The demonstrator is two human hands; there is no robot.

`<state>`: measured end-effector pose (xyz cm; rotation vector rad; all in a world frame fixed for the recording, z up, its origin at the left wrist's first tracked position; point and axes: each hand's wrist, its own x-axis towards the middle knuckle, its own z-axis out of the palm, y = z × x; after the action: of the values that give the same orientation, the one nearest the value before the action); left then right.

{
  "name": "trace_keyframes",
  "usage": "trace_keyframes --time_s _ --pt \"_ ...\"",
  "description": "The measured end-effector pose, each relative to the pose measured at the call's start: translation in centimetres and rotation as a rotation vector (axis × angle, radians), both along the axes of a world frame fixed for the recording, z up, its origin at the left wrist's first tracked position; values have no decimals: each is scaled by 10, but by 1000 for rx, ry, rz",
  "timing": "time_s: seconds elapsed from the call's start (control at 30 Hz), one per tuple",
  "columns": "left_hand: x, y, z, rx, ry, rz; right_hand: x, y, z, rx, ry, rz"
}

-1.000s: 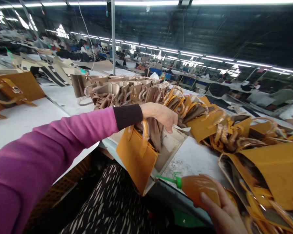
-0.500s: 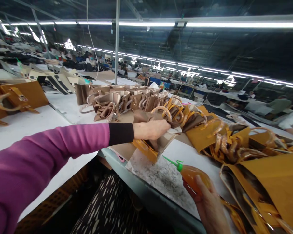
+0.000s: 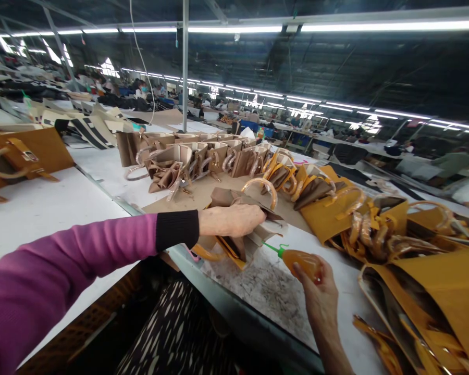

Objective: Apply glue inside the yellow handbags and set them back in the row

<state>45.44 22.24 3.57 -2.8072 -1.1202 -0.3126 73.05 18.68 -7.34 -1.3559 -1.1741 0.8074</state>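
Observation:
My left hand (image 3: 234, 220) is closed on the upper part of a handbag (image 3: 234, 250) with brown lining, mustard outer panels and a curved, plastic-wrapped handle (image 3: 266, 186). The bag lies at the table's near edge, its opening turned toward the right. In my right hand (image 3: 321, 284) is a squeeze bottle (image 3: 300, 262) of amber liquid with a green nozzle. The nozzle's tip points left, close to the bag's pale inner edge; I cannot tell whether it touches. My left fingertips are partly hidden by the bag's cloth.
Brown handbags (image 3: 203, 156) stand in rows at the back of the table. Mustard bags (image 3: 336, 208) are heaped along the right, with a large one (image 3: 433, 297) near me. Another mustard bag (image 3: 35, 153) sits on the left table. An orange crate (image 3: 86, 317) is below.
My right hand has brought the bottle up and left, so its nozzle is now close to the bag. My left hand has shifted slightly left and down with the bag.

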Motion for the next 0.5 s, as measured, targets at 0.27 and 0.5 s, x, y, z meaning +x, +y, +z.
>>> trace_keyframes --time_s 0.27,0.5 --pt "-8 -18 5 -96 11 5 -1 9 -3 17 -93 17" --pt "-6 -33 9 -153 -9 57 4 8 -10 -24 -87 67"
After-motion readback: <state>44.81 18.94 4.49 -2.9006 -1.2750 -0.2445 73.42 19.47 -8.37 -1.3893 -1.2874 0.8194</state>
